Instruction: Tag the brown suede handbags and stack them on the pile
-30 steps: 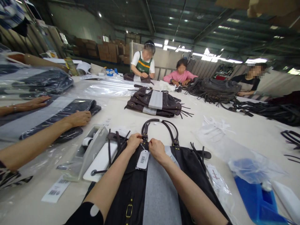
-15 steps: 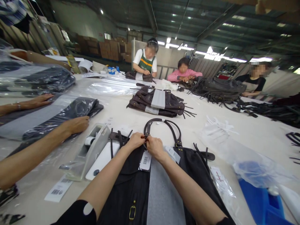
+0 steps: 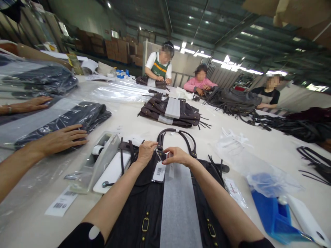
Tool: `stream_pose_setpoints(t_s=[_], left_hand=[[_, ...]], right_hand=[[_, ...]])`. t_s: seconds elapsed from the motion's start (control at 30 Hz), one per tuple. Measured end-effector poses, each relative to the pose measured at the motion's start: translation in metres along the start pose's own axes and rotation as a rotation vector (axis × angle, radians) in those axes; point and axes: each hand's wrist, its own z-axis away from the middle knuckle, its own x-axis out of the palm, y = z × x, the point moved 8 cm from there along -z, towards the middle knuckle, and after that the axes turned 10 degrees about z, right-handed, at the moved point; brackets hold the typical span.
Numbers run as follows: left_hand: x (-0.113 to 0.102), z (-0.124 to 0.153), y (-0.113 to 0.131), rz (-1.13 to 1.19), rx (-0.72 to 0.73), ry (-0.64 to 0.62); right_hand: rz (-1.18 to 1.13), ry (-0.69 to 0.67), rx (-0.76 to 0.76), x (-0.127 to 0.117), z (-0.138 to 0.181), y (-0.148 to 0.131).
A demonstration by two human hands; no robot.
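A dark handbag (image 3: 152,203) lies in front of me, a grey paper band (image 3: 178,206) running down its middle. My left hand (image 3: 147,152) is closed in a pinch at the left base of the bag's handle (image 3: 190,137); what its fingertips grip is too small to make out. Just below hangs a white barcode hang tag (image 3: 158,171). Over the top of the band, my right hand (image 3: 178,156) curls its thumb and fingers together beside the tag. Under it shows a translucent strip (image 3: 171,170). Anything between the right fingertips is unclear.
At left, a co-worker's hand (image 3: 62,137) rests by a plastic-wrapped bag (image 3: 77,115). Close by are a tape dispenser (image 3: 103,158) and a barcode label sheet (image 3: 61,203). A blue dispenser (image 3: 274,213) stands at right. Stacked brown bags (image 3: 169,112) lie ahead, with several co-workers beyond.
My hands, together at the handle base before, are now apart: the right has shifted slightly right and turned palm down. The co-worker's near hand has moved left and spread its fingers.
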Motion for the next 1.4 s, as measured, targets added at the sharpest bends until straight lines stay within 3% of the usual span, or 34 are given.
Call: stream_pose_setpoints(t_s=[0.23,0.43,0.57,0.7,0.83,1.0,1.17,1.4], left_hand=[[0.014,0.004,-0.002,0.234,-0.033,0.020],[0.023,0.004,-0.013,0.466,-0.131,-0.029],[0.032,0.006,-0.022,0.619,-0.196,-0.055],[0.036,0.011,-0.021,0.653,-0.154,-0.090],[0.037,0.015,-0.021,0.666,-0.141,-0.112],[0.038,0.018,-0.025,0.703,-0.227,-0.138],[0.039,0.018,-0.022,0.683,-0.223,-0.176],[0.044,0.020,-0.024,0.764,-0.272,-0.187]], right_hand=[[-0.291,-0.081,-0.014,0.017,0.002,0.006],[0.091,0.207,0.000,0.011,-0.012,0.021],[0.093,0.381,0.025,0.008,-0.009,0.028],[0.142,0.496,-0.043,0.007,-0.004,0.026],[0.109,0.479,-0.013,0.011,-0.009,0.029],[0.050,0.376,0.057,0.016,-0.016,0.031],[0.172,0.536,-0.013,0.002,-0.017,0.024],[-0.169,0.594,-0.064,0.007,-0.027,0.022]])
